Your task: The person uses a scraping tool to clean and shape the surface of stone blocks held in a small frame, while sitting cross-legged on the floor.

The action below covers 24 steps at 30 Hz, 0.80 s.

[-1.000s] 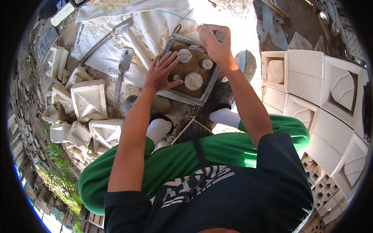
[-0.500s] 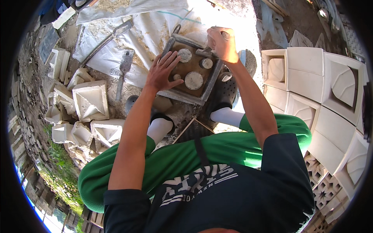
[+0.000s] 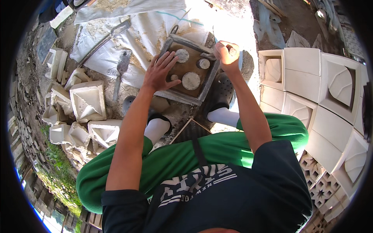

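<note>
A square grey frame (image 3: pixel 182 97), like a mould, lies on the ground between my feet. Inside it is a brown panel (image 3: pixel 182 69) bearing several round grey plugs of different sizes, the largest (image 3: pixel 191 81) toward the near side. My left hand (image 3: pixel 160 72) rests flat over the frame's left side, fingers stretched and spread, its fingertips by the far left plug (image 3: pixel 182 56). Just off the frame's right corner, my right hand (image 3: pixel 228 58) is closed in a fist around a tool handle (image 3: pixel 232 51), whose round end shows. The tool's working end cannot be made out.
A trowel (image 3: pixel 122 66) and a long-handled tool (image 3: pixel 105 40) lie on or beside a white sack sheet (image 3: pixel 136 39). Broken pale blocks (image 3: pixel 88 101) are piled at left. Pale moulded blocks (image 3: pixel 303 70) stand in rows at right. My clogs (image 3: pixel 222 91) flank the frame.
My right hand has come down nearer and slightly right, off the frame's far right edge, with the handle still in its fist. My left hand stays on the frame.
</note>
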### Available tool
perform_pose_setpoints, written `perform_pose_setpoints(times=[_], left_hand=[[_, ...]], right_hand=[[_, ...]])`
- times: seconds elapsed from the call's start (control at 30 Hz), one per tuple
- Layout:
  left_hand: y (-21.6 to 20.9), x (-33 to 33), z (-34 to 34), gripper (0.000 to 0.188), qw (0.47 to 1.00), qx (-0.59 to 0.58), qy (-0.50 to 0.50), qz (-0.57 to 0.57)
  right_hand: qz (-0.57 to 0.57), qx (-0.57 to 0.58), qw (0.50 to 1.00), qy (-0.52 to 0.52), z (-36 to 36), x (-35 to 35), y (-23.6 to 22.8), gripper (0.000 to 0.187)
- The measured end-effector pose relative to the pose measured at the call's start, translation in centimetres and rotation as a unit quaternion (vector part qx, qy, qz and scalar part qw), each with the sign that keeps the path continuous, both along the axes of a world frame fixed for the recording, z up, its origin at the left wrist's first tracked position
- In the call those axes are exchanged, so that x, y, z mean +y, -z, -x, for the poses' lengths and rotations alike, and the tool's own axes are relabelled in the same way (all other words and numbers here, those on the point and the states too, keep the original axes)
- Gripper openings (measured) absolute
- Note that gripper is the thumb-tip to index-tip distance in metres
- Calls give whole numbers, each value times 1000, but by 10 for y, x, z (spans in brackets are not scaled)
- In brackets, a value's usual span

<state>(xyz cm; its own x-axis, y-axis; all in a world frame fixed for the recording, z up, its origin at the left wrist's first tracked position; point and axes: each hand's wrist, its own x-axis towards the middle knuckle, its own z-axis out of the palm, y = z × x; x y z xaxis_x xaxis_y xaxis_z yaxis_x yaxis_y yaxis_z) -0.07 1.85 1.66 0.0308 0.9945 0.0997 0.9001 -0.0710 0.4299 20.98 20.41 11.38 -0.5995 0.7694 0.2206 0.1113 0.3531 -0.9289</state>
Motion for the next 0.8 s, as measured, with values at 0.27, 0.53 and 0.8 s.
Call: perform_pose_setpoints(times=[0.27,0.53,0.8], left_hand=[[2,2,2,91,1000,13,0,-7],[0,1,2,91,1000,12,1,-9],[-1,0,2,93,1000,-5,-2,-7]], right_hand=[[-15,-1,999,47,-6,-4,3,25],[24,-14,1000,14,-11,2,12,28],[14,4,1000,-28,13,-6,4,29]])
